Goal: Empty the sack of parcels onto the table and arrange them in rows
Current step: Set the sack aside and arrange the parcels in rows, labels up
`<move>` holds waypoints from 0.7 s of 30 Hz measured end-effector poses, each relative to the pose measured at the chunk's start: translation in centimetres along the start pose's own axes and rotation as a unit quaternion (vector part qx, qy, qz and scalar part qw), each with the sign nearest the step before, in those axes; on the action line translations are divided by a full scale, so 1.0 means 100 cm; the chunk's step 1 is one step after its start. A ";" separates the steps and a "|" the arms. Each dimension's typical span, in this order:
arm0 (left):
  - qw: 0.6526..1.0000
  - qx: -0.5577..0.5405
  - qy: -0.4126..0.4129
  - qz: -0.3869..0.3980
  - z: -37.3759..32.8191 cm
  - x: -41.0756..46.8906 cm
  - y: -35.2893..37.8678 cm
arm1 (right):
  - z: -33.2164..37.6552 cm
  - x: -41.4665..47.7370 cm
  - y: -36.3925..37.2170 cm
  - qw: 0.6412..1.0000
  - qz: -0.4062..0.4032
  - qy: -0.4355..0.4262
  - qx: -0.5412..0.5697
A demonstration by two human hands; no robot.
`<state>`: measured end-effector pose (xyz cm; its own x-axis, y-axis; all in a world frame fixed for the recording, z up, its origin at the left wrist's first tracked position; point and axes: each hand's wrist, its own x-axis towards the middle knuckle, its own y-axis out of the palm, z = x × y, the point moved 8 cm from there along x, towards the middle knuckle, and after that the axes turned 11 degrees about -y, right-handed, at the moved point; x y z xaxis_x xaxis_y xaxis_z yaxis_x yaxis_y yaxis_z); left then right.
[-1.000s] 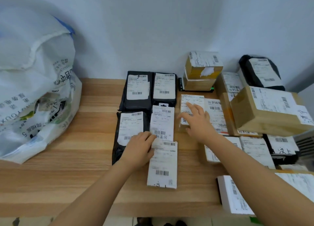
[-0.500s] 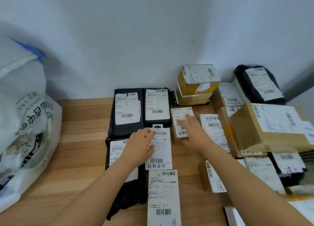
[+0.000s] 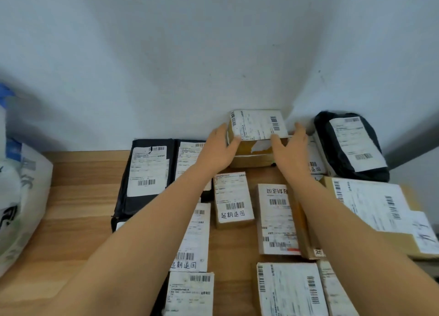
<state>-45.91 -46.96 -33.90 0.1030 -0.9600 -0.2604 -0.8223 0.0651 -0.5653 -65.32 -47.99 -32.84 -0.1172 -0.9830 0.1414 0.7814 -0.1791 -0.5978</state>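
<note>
A small cardboard box (image 3: 257,125) with a white label tops a stack of two against the wall, over another brown box (image 3: 251,160). My left hand (image 3: 219,149) grips its left side, thumb on the front corner. My right hand (image 3: 290,149) grips its right side the same way. Labelled parcels lie in rows on the wooden table (image 3: 78,196): two black mailers (image 3: 147,173) at the back, a small labelled box (image 3: 232,199) and a flat one (image 3: 276,218) nearer me. The white sack (image 3: 21,196) stands at the far left.
A black bagged parcel (image 3: 351,144) leans at the back right, next to the wall. A large cardboard box (image 3: 380,211) lies on other parcels at the right. More white-labelled packets (image 3: 190,292) sit along the front edge. Bare wood shows between the sack and the mailers.
Both hands left the flat parcels in the middle and reached back to the stacked box by the wall, now gripping its two sides. The view has tilted upward.
</note>
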 end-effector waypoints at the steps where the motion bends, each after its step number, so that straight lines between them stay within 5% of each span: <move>1: 0.999 -0.045 -0.011 0.015 -0.006 0.004 0.005 | 0.001 0.004 0.005 1.000 0.020 0.004 0.017; 7: 0.985 -0.165 -0.033 -0.047 -0.008 -0.025 -0.010 | 0.007 -0.023 -0.003 0.993 0.005 0.022 0.114; 15: 0.979 -0.192 -0.030 -0.062 0.050 -0.111 -0.049 | 0.046 -0.145 0.027 0.956 0.262 -0.032 0.130; 21: 0.991 -0.129 -0.030 0.007 0.092 -0.156 -0.041 | 0.047 -0.228 0.022 0.978 0.192 -0.005 0.078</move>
<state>-39.01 -29.76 -34.71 0.1172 -0.9409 -0.3176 -0.9385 -0.0004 -0.3452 -58.01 -25.80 -33.67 0.2089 -0.9761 -0.0606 0.8510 0.2120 -0.4805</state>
